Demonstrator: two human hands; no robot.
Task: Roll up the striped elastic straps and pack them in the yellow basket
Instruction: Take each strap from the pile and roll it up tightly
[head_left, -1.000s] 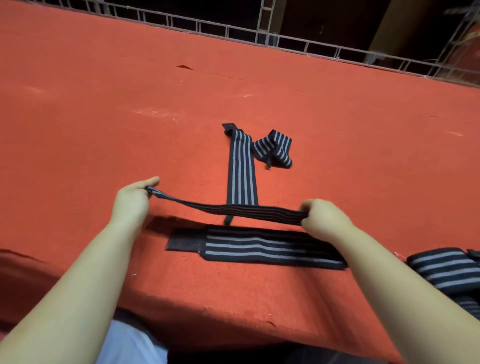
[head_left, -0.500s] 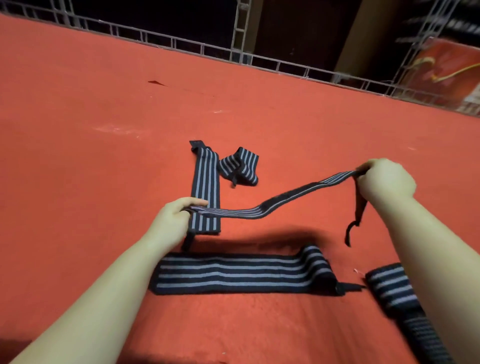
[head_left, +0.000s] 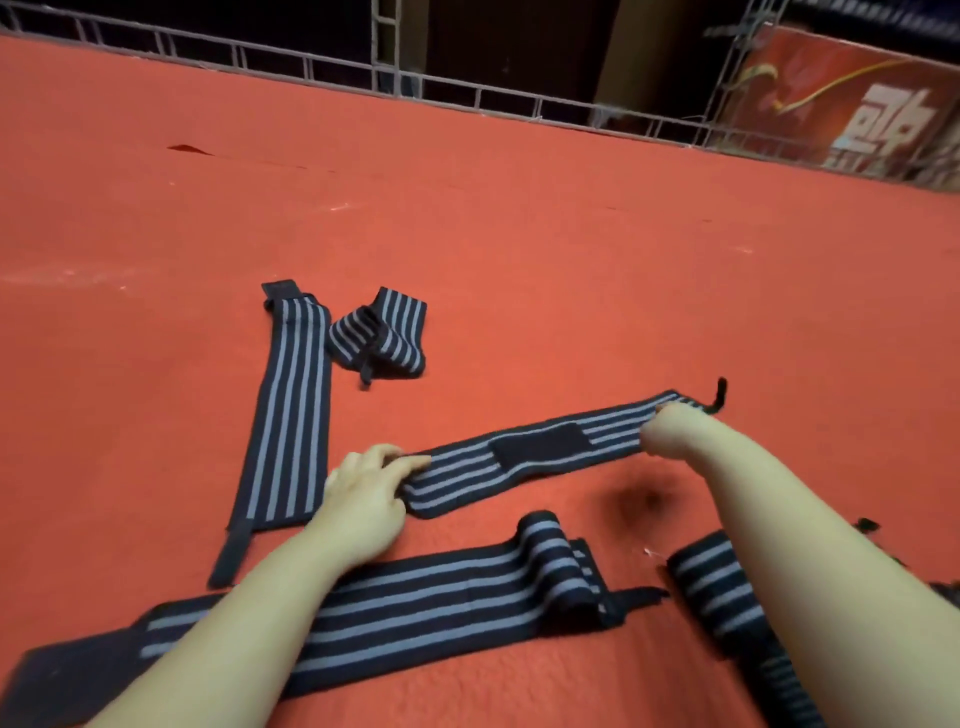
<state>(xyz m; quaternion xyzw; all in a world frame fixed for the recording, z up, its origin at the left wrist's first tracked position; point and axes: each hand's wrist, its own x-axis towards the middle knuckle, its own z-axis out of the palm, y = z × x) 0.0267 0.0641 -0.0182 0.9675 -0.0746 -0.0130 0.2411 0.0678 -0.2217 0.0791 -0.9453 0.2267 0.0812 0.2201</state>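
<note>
- Looking across the red carpeted surface (head_left: 519, 234), I see it fill nearly the whole frame, with a metal rail (head_left: 467, 98) along the top edge; no yellow basket shows anywhere, so I cannot say which way the packing goes.
- Lowest in the frame lies the longest strap (head_left: 441, 597), running left to right, its right end already turned over into a partial roll; my left forearm crosses and hides part of it.
- At centre is the strap in hand (head_left: 530, 457), flat on the surface, its long axis slanting from lower left up to the right, a black patch at its middle.
- My left hand (head_left: 363, 499) sits at the strap's lower-left end, thumb and fingers pinching that end; my right hand (head_left: 670, 431) is fisted around the upper-right end, where a thin black loop (head_left: 719, 397) sticks out past the knuckles.
- Each hand has one end, so I judge the roll can start from either; the left end is nearer me and the strap runs away from those fingers toward the upper right.
- Left of centre a third strap (head_left: 285, 415) lies lengthwise up the frame, untouched, just beside a small crumpled strap (head_left: 382, 335).
- At lower right a rolled strap (head_left: 722, 587) is partly behind my right arm; beyond it, the frame edge cuts off something dark I cannot make out.
</note>
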